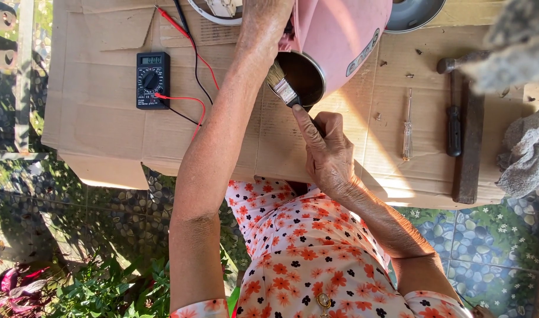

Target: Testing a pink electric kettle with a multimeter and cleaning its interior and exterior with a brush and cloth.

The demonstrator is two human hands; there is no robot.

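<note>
Meanwhile, right hand (pixel 328 150) clasps a paintbrush (pixel 284 89); left hand (pixel 263 17) steadies the pink kettle (pixel 340 35).

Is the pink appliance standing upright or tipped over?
Tipped: the pink appliance lies on its side, its dark round opening facing the brush in the right hand.

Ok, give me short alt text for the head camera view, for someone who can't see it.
A right hand works a small paintbrush at the open bottom of a pink appliance, steadied by the left hand. A black multimeter and screwdrivers lie on cardboard.
</note>
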